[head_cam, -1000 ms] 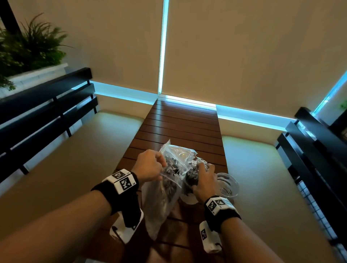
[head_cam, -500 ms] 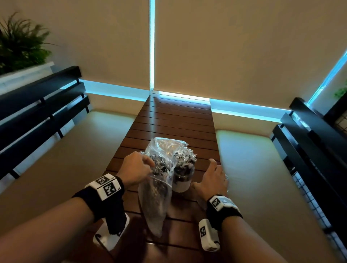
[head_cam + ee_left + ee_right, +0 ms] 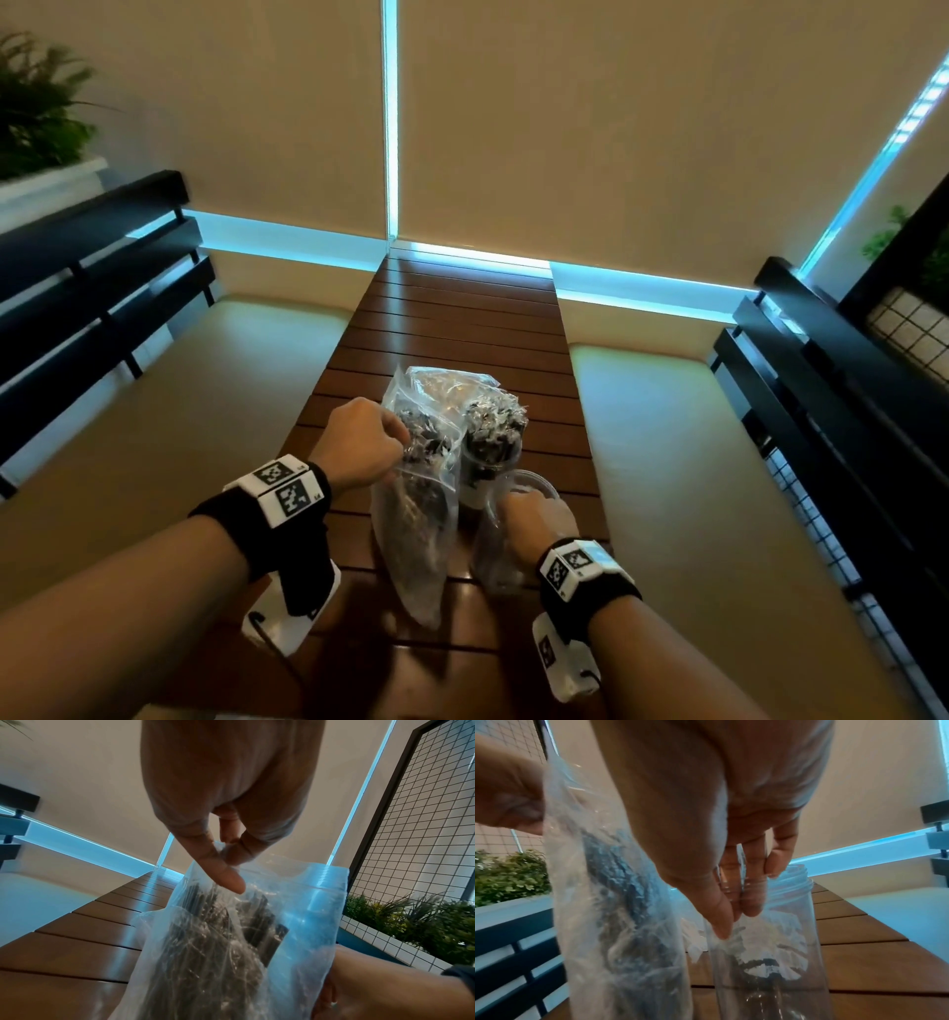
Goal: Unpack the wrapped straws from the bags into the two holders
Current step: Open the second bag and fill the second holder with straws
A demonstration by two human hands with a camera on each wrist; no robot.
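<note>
A clear zip bag [image 3: 416,539] of dark wrapped straws stands upright on the slatted wooden table [image 3: 452,318]. My left hand [image 3: 359,447] pinches the bag's top edge between thumb and finger [image 3: 226,858], and the straws show through the bag's plastic [image 3: 231,953]. Just right of the bag stands a holder [image 3: 490,452] packed full of wrapped straws. My right hand [image 3: 534,519] grips the rim of an empty clear holder [image 3: 495,560] in front of the full one. In the right wrist view my right hand [image 3: 734,914] has its thumb and fingers on that holder's wall [image 3: 770,963], beside the bag [image 3: 618,902].
Cushioned benches run along both sides of the table, one on the left [image 3: 179,411] and one on the right [image 3: 667,462]. Black slatted backrests [image 3: 92,288] stand behind them. A planter [image 3: 36,128] sits at the far left. The table's far half is bare wood.
My right hand left the full holder, swung right with fingers spread, and now grips the empty holder, which stands nearer to me. The left hand kept its pinch on the bag.
</note>
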